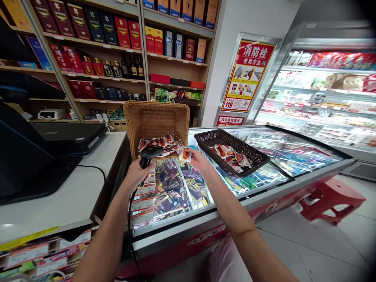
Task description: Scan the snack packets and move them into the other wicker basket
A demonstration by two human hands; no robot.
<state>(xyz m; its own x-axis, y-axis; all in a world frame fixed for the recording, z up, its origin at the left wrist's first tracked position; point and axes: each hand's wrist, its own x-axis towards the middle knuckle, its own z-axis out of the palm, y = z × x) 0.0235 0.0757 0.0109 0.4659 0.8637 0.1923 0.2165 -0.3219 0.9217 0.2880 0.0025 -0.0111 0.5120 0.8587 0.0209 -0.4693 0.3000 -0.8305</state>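
My left hand is wrapped round a black handheld barcode scanner, its head pointing right and its cable hanging down. In my right hand is a small clear packet of reddish-brown snack, pinched at the front right edge of a tan wicker basket. That basket is tilted toward me, with several similar packets along its lower side. To the right, a dark brown woven basket lies on the freezer's glass top and holds more of these packets.
Beneath the baskets is a glass-topped chest freezer full of packaged ice creams. A counter with a black checkout terminal stands at left. Boxed bottles fill the shelves behind. A red plastic stool is at right, below a lit fridge.
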